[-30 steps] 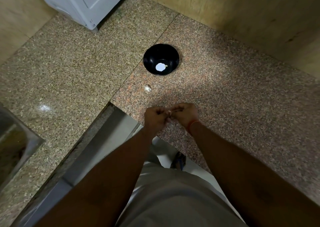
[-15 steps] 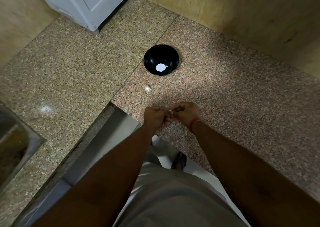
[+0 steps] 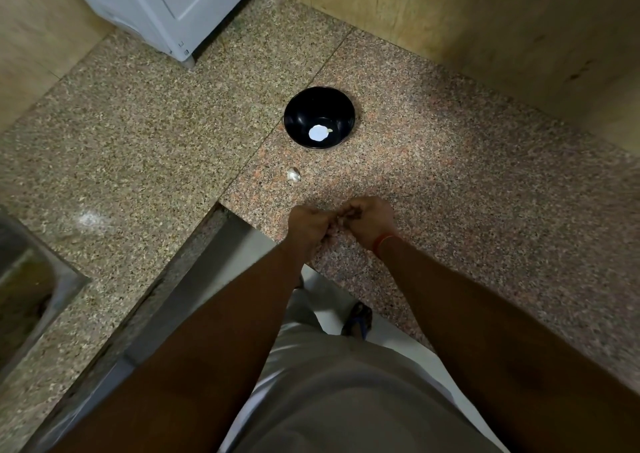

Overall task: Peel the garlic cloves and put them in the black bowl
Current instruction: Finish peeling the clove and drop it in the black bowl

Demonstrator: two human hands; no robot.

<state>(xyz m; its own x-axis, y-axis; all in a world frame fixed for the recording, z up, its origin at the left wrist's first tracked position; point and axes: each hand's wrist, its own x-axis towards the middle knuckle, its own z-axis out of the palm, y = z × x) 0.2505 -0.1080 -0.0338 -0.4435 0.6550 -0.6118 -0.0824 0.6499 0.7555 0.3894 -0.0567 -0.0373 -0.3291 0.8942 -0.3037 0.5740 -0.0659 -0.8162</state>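
Bowl (image 3: 319,117) with one peeled clove (image 3: 330,130)

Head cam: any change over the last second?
Barely. Left hand and right hand stay pressed together at the counter edge, fingers curled, working something too small to make out. Black bowl and the loose garlic clove haven't moved.

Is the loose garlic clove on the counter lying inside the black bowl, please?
No, the garlic clove lies on the granite counter, apart from the black bowl and nearer the person.
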